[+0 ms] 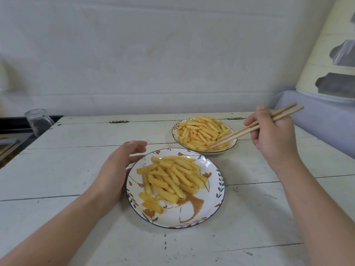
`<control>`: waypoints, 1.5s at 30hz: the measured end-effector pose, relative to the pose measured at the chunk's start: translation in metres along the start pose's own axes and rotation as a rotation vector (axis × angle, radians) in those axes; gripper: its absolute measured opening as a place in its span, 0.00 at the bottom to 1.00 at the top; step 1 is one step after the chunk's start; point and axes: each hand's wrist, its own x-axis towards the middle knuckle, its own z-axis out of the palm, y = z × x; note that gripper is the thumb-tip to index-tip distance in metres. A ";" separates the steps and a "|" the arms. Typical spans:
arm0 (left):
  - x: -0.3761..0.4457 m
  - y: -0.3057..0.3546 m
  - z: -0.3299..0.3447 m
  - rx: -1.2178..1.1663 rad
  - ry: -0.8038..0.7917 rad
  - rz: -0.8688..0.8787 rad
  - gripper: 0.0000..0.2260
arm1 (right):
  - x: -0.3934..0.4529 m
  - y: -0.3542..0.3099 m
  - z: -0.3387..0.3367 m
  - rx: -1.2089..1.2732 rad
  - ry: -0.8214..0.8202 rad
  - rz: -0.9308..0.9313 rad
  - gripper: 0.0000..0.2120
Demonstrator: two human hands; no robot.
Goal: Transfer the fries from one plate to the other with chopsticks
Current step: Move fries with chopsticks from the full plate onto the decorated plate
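Note:
Two white plates with leaf and flower patterns stand on a white wooden table. The near plate (201, 214) holds a pile of crinkle-cut fries (171, 175) on its far left half. The far plate (233, 143) is heaped with fries (199, 131). My right hand (274, 135) grips a pair of wooden chopsticks (249, 127); their tips reach down into the fries at the near edge of the far plate. My left hand (119, 167) rests against the near plate's left rim with fingers loosely extended, holding nothing.
A clear glass mug (39, 121) stands at the table's far left corner beside a dark counter. A draped surface (317, 116) rises at the right. A white sheet hangs behind the table (76, 189). Metal hinges (118, 121) sit along the far board.

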 end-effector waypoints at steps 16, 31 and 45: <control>0.000 0.000 0.000 -0.003 -0.005 -0.010 0.16 | -0.005 -0.007 0.008 0.151 0.096 0.005 0.27; 0.001 0.000 0.001 -0.006 0.013 -0.015 0.15 | -0.008 -0.003 0.012 0.090 0.060 0.001 0.22; 0.001 -0.001 -0.001 0.018 0.005 0.001 0.18 | -0.018 0.005 0.028 0.054 -0.044 -0.006 0.23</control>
